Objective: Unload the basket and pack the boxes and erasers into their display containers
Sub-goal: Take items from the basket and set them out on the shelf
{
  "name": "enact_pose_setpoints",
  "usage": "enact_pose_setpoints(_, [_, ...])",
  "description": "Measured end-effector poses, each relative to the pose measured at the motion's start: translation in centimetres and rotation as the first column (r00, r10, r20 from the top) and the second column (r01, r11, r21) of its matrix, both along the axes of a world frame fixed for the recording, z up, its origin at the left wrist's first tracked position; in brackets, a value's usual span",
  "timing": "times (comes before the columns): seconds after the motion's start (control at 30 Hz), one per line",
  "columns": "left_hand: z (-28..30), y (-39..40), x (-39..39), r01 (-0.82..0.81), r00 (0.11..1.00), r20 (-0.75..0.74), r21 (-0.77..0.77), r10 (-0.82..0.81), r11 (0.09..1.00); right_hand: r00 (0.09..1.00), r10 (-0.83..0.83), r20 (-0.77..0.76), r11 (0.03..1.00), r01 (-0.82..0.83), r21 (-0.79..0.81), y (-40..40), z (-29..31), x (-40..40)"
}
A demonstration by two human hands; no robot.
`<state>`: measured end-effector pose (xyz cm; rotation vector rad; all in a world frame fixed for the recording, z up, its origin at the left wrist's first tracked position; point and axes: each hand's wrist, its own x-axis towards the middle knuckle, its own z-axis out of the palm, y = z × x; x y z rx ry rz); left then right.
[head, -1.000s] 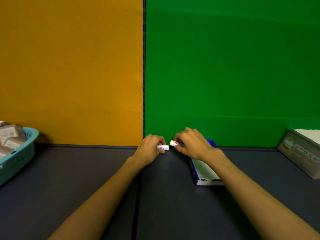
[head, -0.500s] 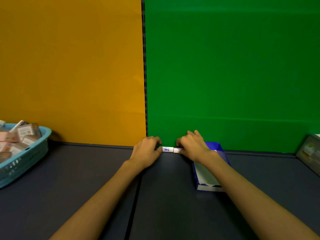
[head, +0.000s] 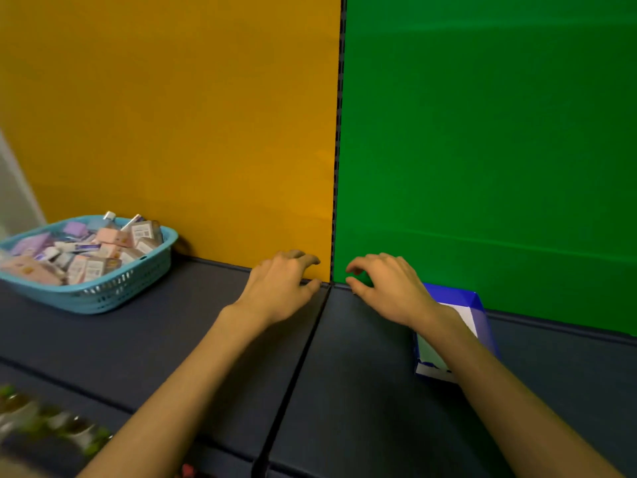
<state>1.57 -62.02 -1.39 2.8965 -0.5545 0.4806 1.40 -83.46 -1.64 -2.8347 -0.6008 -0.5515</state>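
Both your hands now released, white erasers gone from view; left hand, right hand loose, empty; basket far left; boxes light, stiff; pinch flat sides.

Full basket left, blue box right

Dim, soft, blurred lower-left corner

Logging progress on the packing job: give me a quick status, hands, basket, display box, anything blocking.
Left hand and right hand open, empty, by the back wall. Blue basket full of boxes, far left. Blue display box under right forearm. Nothing blocking.
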Motion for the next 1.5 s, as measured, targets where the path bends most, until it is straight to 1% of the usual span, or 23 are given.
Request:
enact_pose_setpoints(0.13, [0.8, 3.5, -2.8, -0.072, 0.997, -0.005, 0.016, 0.072, 0.997, 0.995, 0.099, 0.031, 0.994, -0.1, 0.052, 3.3, 1.1, -1.2])
enact_pose_setpoints(0.27, [1.5, 7.6, -5.4, -0.148, 0.989, 0.006, 0.018, 0.148, 0.989, 0.985, 0.167, 0.045, 0.983, -0.17, 0.065, 7.6, 2.0, -1.8])
enact_pose_setpoints(0.4, [1.8, 12.9, -7.8, -0.221, 0.975, 0.028, 0.04, 0.22, 0.975, 0.975, 0.214, 0.055, 0.974, -0.217, 0.071, 13.2, 2.3, -2.5])
enact_pose_setpoints(0.5, [2.1, 17.7, -9.7, -0.26, 0.965, 0.019, 0.01, 0.26, 0.965, 0.969, 0.24, 0.06, 0.968, -0.244, 0.065, 18.1, 2.0, -3.5])
enact_pose_setpoints(0.77, [2.3, 30.1, -13.3, -0.304, 0.953, -0.009, -0.004, 0.304, 0.953, 0.97, 0.239, 0.039, 0.97, -0.24, 0.038, 30.4, 1.5, -6.3])
enact_pose_setpoints(0.9, [2.3, 35.9, -14.1, -0.291, 0.957, -0.01, -0.013, 0.291, 0.957, 0.976, 0.215, 0.042, 0.976, -0.216, 0.026, 35.4, 1.5, -7.0])
enact_pose_setpoints(1.07, [3.2, 42.0, -13.9, -0.289, 0.957, -0.001, -0.07, 0.29, 0.955, 0.989, 0.145, 0.014, 0.986, -0.145, 0.08, 39.1, 2.3, -6.0])
enact_pose_setpoints(1.17, [3.5, 44.9, -13.1, -0.283, 0.959, 0.01, -0.093, 0.285, 0.955, 0.992, 0.129, 0.009, 0.989, -0.129, 0.066, 41.1, 2.7, -4.9])
enact_pose_setpoints(1.33, [3.2, 48.7, -9.3, -0.28, 0.959, 0.011, -0.112, 0.283, 0.953, 0.992, 0.122, 0.004, 0.992, -0.122, 0.037, 44.7, 2.2, -1.7])
enact_pose_setpoints(1.5, [2.9, 50.7, -5.1, -0.256, 0.966, 0.0, -0.114, 0.258, 0.96, 0.992, 0.121, -0.033, 0.988, -0.117, 0.102, 46.2, 1.7, 2.3])
